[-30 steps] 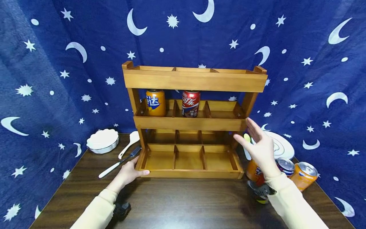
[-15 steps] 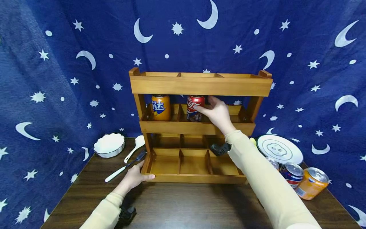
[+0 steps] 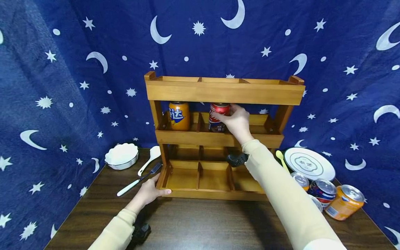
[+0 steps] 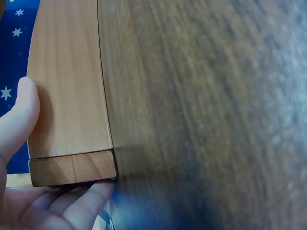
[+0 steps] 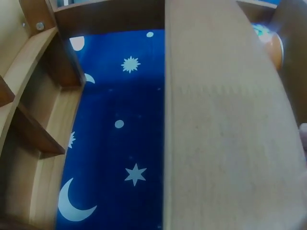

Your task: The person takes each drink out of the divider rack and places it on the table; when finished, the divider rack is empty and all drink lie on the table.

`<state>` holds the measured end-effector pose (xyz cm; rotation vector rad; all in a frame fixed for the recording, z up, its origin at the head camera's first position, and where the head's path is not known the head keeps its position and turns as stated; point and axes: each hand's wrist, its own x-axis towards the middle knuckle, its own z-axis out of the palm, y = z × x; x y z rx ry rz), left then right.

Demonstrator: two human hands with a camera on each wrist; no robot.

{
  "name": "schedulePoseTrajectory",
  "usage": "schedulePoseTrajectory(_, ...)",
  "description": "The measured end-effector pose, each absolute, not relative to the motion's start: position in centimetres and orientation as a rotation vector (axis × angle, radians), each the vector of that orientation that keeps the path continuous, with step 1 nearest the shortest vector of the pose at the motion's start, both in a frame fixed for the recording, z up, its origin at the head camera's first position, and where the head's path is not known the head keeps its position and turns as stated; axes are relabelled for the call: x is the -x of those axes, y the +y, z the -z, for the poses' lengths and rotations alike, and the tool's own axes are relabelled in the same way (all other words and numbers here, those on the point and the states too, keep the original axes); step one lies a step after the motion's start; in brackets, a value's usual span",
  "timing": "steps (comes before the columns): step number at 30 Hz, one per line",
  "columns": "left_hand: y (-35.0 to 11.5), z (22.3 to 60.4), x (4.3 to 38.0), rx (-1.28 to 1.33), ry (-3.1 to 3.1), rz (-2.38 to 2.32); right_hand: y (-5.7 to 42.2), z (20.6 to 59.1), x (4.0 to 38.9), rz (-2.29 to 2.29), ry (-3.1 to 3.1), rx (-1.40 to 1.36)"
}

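A three-tier wooden rack [image 3: 218, 139] stands on the dark table. My left hand [image 3: 148, 192] grips its lower left corner, the thumb over the front; in the left wrist view the thumb and fingers lie on two sides of the wooden corner [image 4: 72, 167]. In the middle compartment of the middle tier stands a red soda can [image 3: 215, 125]. My right hand [image 3: 237, 121] holds this can from its right side, thumb across the front, fingers partly hidden behind. An orange soda can [image 3: 179, 118] stands in the compartment to the left. The right wrist view shows mostly the rack's boards [image 5: 220, 120].
A white scalloped bowl [image 3: 122, 154], a white spoon [image 3: 150, 159] and a fork [image 3: 140, 178] lie left of the rack. On the right are a white plate [image 3: 309, 163], a yellow-green spoon [image 3: 281, 159] and several more cans [image 3: 345, 203]. A star-patterned blue cloth [image 3: 200, 45] hangs behind.
My right hand has moved from beside the rack's right end leftward to the red can and now grips it. My left hand stays on the corner. The head view has shifted slightly.
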<state>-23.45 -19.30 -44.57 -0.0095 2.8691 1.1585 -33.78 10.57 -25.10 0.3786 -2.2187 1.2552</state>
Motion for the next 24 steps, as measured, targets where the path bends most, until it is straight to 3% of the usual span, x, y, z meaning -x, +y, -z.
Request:
schedulePoseTrajectory(14, -19.3, 44.5, 23.5, 0.016, 2.864, -1.139, 12.4, 27.0, 28.0, -1.342, -1.686, -0.579)
schedulePoseTrajectory(24, -19.2, 44.3, 23.5, 0.014, 2.862, -1.143, 15.9, 24.6, 23.8, -1.552, -1.321, -0.705)
